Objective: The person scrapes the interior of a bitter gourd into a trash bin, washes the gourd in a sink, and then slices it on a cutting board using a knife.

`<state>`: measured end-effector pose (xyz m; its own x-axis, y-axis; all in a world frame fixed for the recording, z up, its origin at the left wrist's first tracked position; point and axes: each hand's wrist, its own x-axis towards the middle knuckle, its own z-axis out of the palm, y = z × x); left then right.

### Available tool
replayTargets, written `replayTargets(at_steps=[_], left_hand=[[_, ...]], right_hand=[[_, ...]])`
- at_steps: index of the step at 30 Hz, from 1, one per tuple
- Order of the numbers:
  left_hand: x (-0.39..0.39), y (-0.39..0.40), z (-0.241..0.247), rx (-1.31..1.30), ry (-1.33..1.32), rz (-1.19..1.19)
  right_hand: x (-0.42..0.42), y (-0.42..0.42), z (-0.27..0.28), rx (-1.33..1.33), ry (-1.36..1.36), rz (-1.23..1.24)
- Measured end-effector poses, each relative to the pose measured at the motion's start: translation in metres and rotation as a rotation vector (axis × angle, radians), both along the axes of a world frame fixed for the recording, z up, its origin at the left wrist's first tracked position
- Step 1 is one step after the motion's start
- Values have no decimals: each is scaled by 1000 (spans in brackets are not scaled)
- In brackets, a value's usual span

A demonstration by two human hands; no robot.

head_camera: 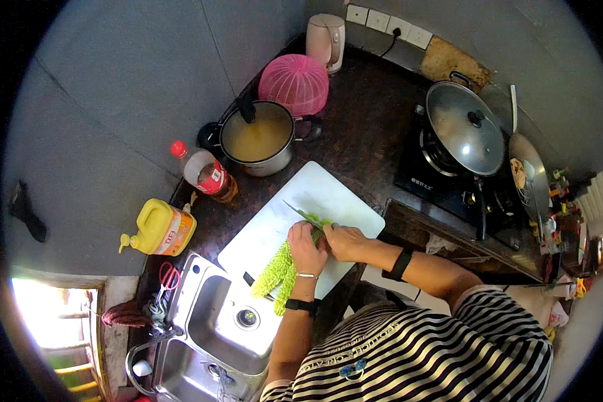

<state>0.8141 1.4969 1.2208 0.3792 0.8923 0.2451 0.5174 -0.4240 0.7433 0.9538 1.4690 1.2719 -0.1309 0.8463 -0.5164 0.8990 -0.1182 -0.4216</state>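
Observation:
On a white cutting board (pixel 266 221) lie light green bitter melons (pixel 272 274), bumpy-skinned and side by side. Their lower ends stick out past the board's edge over the sink. My left hand (pixel 307 251) presses down on their upper ends, fingers curled over them. Just right of it, my right hand (pixel 347 243) grips a kitchen knife (pixel 295 209), whose handle is hidden in the fist. The thin blade points up and left across the melons' top ends. Small green pieces (pixel 324 221) sit beside the blade.
A double steel sink (pixel 216 301) adjoins the board. A pot of yellowish liquid (pixel 259 138), a cola bottle (pixel 208 176) and a yellow detergent jug (pixel 163 228) stand along the wall. At right, a lidded wok (pixel 465 128) sits on a gas stove (pixel 417 173). Behind is a pink mesh food cover (pixel 294 83).

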Motion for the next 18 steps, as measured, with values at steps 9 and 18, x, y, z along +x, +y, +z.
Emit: replayTargets(at_steps=[9, 18], left_hand=[[-18, -28, 8, -12, -174, 123], [26, 25, 61, 8, 41, 289]], right_hand=[[-26, -1, 0, 160, -60, 167], [203, 232, 69, 571, 9, -464]])
